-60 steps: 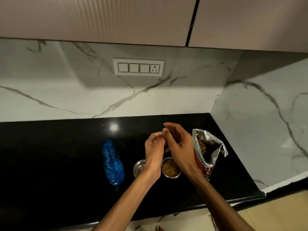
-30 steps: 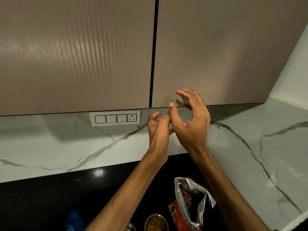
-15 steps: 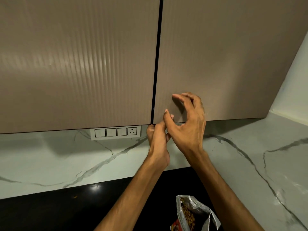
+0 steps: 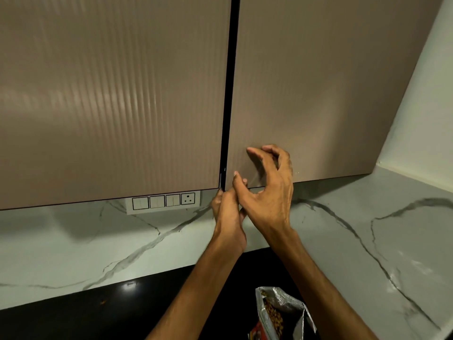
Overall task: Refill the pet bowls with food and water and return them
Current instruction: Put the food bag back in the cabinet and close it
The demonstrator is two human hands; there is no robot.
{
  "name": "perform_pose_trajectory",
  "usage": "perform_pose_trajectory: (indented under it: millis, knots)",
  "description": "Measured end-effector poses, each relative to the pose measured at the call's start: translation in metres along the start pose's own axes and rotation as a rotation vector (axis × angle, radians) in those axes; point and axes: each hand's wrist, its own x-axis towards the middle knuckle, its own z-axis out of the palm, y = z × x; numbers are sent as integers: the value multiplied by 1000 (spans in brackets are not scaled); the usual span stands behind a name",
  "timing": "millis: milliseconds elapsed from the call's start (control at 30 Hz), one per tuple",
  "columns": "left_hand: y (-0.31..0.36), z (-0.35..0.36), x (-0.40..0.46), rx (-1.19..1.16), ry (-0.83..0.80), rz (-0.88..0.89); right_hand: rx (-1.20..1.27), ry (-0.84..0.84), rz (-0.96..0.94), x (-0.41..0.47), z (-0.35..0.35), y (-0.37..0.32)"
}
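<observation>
Left hand [image 4: 226,212] hooks your cabinet door's [image 4: 306,94] bottom corner, right hand [image 4: 267,192] loose, holding nothing; pull it open next, likely to stow the food bag [image 4: 282,315].

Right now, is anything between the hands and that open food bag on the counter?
Nothing visible blocks it. Both hands are up at the cupboard doors: the left hand at the bottom corner by the gap, the right hand beside it. The food bag stands open below the forearms, untouched.

left hand [image 4: 229,212] fingertips: hidden under cabinet door [image 4: 318,94] | food bag [image 4: 279,315]: cut off below, perhaps half showing
</observation>
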Motion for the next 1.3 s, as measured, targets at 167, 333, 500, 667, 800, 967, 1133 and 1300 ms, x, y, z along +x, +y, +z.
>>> perform_pose_trajectory:
  millis: [167, 333, 500, 667, 800, 967, 1133, 1300]
  knots:
    - [5, -7, -17, 10, -6, -29, -11, 13, 19, -11, -7, -11]
    - [8, -12, -39, 36, -63, -46, -8, 52, 18, -21, -16, -23]
    - [9, -14, -58, 69, -96, -55, -57, 82, 22, -31, -31, -34]
    - [-1, -16, -79, 111, -172, -27, -77, 104, 18, -41, -55, -39]
    - [-7, -17, -95, 161, -222, 32, -82, 123, 37, -49, -73, -43]
    - [-18, -16, -112, 175, -267, 108, -67, 141, 50, -59, -97, -53]
    - [-33, -17, -126, 199, -329, 186, -43, 147, 56, -69, -120, -61]
    - [-46, -13, -144, 184, -423, 261, -56, 159, 64, -77, -144, -63]
